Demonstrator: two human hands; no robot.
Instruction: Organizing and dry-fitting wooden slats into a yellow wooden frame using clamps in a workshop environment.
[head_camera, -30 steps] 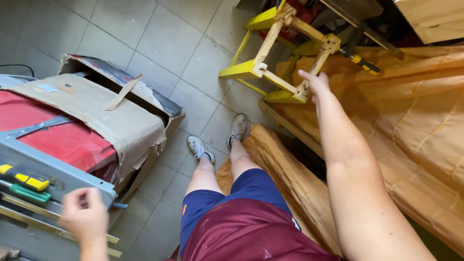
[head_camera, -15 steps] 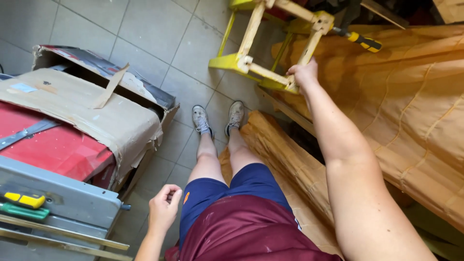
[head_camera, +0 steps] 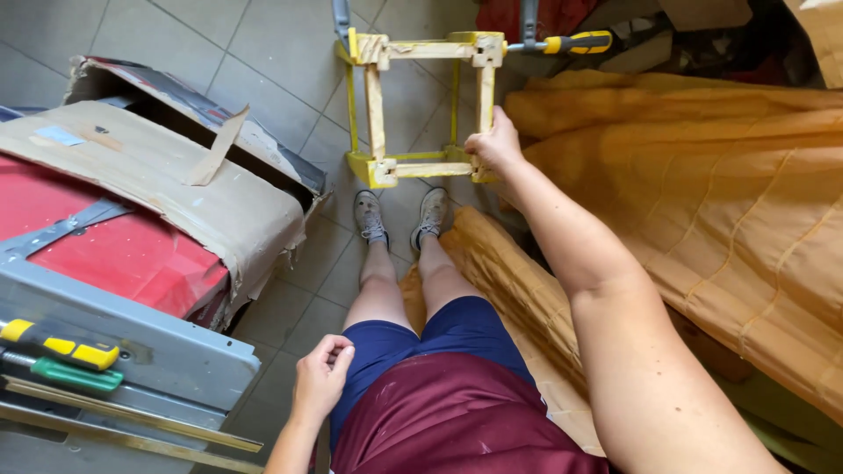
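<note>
Big orange cloth (head_camera: 702, 202) draped right of the frame, bunched up just beside it. Torn cardboard box (head_camera: 176, 184) over something red, left of the frame, flap hanging open. Grey tool tray (head_camera: 149, 351) nearer than that. Yellow wooden frame (head_camera: 421, 105) out front on the tiled floor (head_camera: 263, 53), past the shoes. Right hand (head_camera: 494, 145) wrapped round its right post. Left hand (head_camera: 322, 377) loosely curled, holding nothing, by the shorts.
</note>
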